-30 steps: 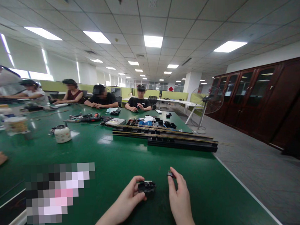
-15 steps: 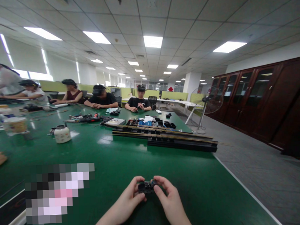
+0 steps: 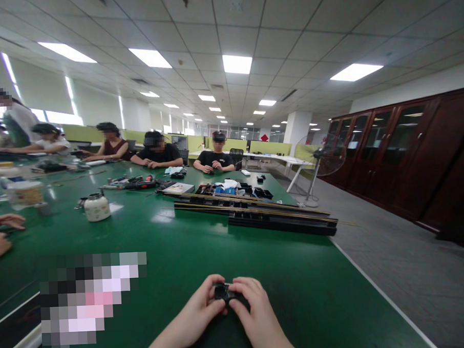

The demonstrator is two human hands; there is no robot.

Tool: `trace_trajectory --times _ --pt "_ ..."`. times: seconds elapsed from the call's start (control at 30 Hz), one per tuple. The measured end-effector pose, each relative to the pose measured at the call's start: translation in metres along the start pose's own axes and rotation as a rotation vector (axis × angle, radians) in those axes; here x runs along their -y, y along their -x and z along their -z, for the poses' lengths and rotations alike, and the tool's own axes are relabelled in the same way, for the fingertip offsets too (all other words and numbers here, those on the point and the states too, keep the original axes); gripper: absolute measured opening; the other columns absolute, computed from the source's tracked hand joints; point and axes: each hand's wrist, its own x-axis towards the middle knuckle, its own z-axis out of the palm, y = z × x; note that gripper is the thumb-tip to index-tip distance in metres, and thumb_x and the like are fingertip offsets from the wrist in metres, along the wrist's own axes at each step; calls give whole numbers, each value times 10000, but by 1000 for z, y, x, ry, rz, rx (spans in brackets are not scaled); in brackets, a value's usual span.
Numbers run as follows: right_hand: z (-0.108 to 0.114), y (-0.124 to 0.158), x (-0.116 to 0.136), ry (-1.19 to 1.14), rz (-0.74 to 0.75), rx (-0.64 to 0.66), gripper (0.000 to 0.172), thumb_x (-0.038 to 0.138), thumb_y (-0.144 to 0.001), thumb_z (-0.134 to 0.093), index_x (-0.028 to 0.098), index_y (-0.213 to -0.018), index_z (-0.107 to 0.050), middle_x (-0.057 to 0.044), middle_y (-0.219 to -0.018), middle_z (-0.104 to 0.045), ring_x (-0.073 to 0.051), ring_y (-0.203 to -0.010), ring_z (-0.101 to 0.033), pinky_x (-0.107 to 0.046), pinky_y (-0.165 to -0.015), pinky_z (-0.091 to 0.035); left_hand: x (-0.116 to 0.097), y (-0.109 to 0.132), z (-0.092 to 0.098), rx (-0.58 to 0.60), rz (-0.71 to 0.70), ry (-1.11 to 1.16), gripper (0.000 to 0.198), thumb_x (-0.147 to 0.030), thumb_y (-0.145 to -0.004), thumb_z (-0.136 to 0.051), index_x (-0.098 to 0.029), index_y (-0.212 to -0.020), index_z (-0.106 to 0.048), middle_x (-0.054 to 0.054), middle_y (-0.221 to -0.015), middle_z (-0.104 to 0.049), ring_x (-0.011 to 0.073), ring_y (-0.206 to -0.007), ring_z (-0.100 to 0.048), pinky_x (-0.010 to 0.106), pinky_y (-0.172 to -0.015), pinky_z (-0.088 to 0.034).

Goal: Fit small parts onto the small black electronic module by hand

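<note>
A small black plastic part (image 3: pixel 223 292) is held between my two hands, just above the green tabletop (image 3: pixel 174 258) near its front. My left hand (image 3: pixel 203 304) grips its left end, with the thumb below and the fingers curled over the far side. On the other end, my right hand (image 3: pixel 251 304) closes with its thumb and fingertips, covering much of the right half. The exact kind of part is too small to make out.
Beyond my hands lie long black rails (image 3: pixel 280 224) with thin brass-coloured rods (image 3: pixel 256 210) on top. A white jar (image 3: pixel 97 207) stands to the left. At the near left is a white-edged device (image 3: pixel 16 347), partly blurred out. Another person's hands (image 3: pixel 5 222) rest at the left edge.
My right hand has moved left along the black plastic part and now covers more of it. My left hand keeps its grip. Another person's second hand has appeared at the left edge.
</note>
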Motion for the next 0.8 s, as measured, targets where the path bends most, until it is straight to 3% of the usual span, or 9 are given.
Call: trace_trajectory --times 0.3,0.5,0.8 --pt "0 2 -2 -30 -44 24 248 239 -765 -548 269 -994 -639 -57 -1116 -585 -225 -1080 -503 -386 -950 -372 -1 1 1 -18 6 -6 379 -303 -711 -593 -208 -1025 -405 1 -815 -583 143 -732 -537 324 -759 -375" --pt "-7 3 -14 -190 -109 -13 441 271 -763 -548 248 -1199 -486 -64 -1182 -561 -215 -1117 -493 -382 -978 -357 -3 1 3 -38 -3 -7 355 -343 -724 -588 -217 -1021 -438 0 -793 -594 151 -746 -552 321 -765 -371" --pt "-7 1 -11 -341 -147 -80 313 309 -789 -529 217 -1087 -547 -64 -1065 -628 -207 -1019 -565 -351 -921 -417 -3 -2 3 -103 -14 -5 444 -348 -658 -656 -215 -1042 -479 65 -1036 -576 225 -994 -530 356 -872 -375"
